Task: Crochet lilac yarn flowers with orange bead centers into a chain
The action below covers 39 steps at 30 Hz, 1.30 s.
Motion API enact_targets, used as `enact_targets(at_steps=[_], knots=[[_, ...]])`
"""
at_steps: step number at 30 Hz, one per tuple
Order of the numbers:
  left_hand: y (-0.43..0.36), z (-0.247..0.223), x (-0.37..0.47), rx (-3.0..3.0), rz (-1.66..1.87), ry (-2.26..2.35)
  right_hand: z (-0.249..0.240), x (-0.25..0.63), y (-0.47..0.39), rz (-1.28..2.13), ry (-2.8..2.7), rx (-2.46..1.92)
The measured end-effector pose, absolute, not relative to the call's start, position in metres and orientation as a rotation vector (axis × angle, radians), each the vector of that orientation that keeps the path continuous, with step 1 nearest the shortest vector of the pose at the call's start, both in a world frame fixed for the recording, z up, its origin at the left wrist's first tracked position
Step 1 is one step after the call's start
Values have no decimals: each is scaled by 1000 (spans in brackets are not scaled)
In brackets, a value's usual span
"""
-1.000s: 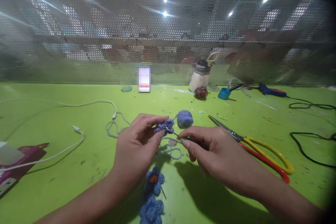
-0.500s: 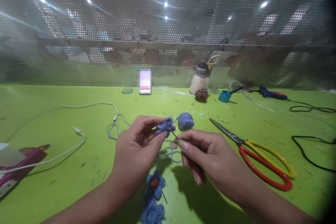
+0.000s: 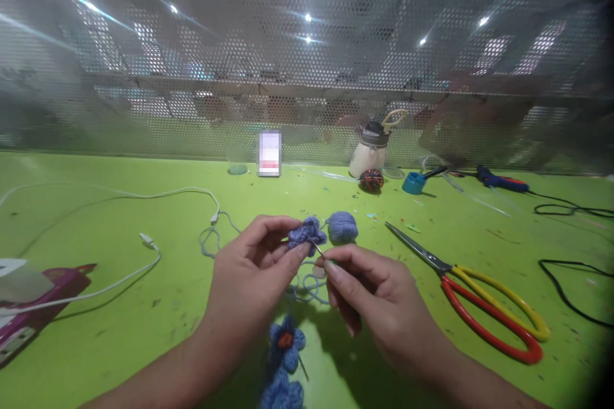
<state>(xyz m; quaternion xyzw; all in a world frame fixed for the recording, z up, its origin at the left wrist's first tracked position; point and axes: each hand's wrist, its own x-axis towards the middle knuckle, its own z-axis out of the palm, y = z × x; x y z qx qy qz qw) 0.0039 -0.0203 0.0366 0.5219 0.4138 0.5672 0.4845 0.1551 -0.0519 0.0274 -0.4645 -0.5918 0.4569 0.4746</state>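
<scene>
Between the thumb and fingers of my left hand (image 3: 256, 275) is a small purple crocheted flower (image 3: 307, 233). My right hand (image 3: 374, 291) pinches a thin crochet hook (image 3: 316, 248), whose tip meets the flower's middle. A ball of purple yarn (image 3: 343, 227) sits just behind the hands, its strand running toward the flower. Below them lie a blue crocheted flower with an orange centre (image 3: 286, 340) and another blue flower (image 3: 282, 393). Loops of light blue yarn (image 3: 307, 287) are partly hidden by my hands.
Scissors (image 3: 444, 268) with red and yellow handles lie open on the right. At the back stand a phone (image 3: 269, 153), a bottle (image 3: 368, 150), a multicoloured yarn ball (image 3: 371, 181) and a blue pot (image 3: 414, 183). A purple power strip (image 3: 52, 294) and white cable (image 3: 158, 255) are left.
The whole view has shifted slightly, so things sit a little lower and further right. Both hands keep their holds on the purple flower and the hook, whose angle differs slightly.
</scene>
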Motion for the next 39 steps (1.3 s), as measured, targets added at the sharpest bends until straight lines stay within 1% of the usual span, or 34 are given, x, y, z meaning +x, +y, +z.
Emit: enact_targets(at_steps=[3,6,12,14,16,19,24,26,29,36,39], knots=[[-19,35,4,1343,1387,1019,27,155,-53,883,-1567,-1222],[-16,33,4,1434,1416,1021,26,157,-55,579,-1685,-1265],[-13,29,4,1576,1487,978,20,165,-58,-235,-1999,-1295],[-12,29,4,1599,1491,968,21,167,-59,-381,-2035,-1314],[-11,29,4,1584,1488,966,22,167,-61,-429,-2035,-1313],[-11,29,4,1546,1481,981,26,167,-62,-319,-2008,-1306],[-11,27,4,1575,1468,977,33,168,-57,237,-1924,-1337],[-11,26,4,1592,1472,964,36,168,-55,376,-1900,-1388],[-13,24,3,1665,1475,955,40,168,-54,472,-1901,-1452],[-13,23,2,1845,1476,923,45,169,-56,541,-1913,-1455],[-12,22,2,1895,1484,915,48,168,-55,619,-1881,-1456]])
